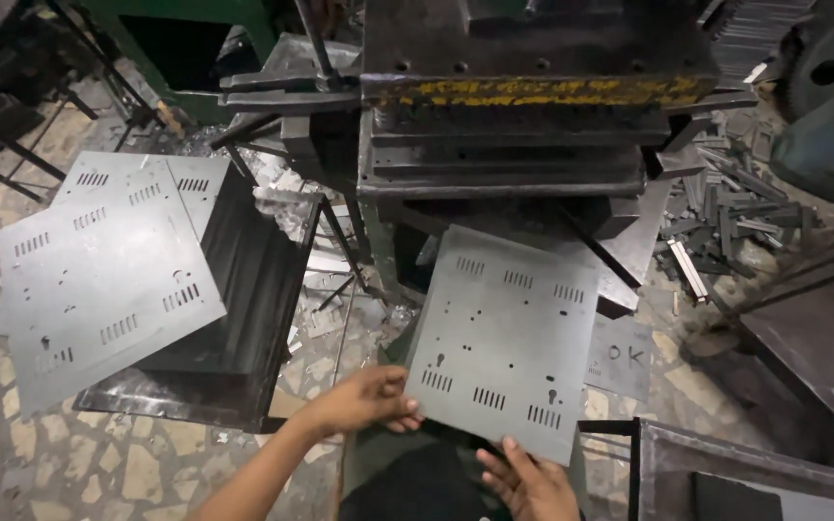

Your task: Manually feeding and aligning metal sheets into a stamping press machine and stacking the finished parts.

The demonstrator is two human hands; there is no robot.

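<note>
As we hold a punched sheet [504, 338] at the press [533, 116], both hands pinch its near edge.
Left hand [369, 397] and right hand [528, 478], lower centre, should keep it square, we judge.

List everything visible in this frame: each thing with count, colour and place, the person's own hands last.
punched metal sheet: one, grey, slotted and holed, held in front of the press, its far edge at the press bed
press machine: one, dark steel with a worn yellow strip, top centre
stack of punched sheets: several, exact count unclear, grey, left, lying on a dark pile
dark pile of sheets: one pile, black, left of centre on the floor
scrap metal strips: many, grey, heaped right of the press
dark metal tray: one, bottom right corner
floor: one, speckled stone, bottom left
left hand: gripping the sheet's near left edge
right hand: fingers on the sheet's near edge
</note>
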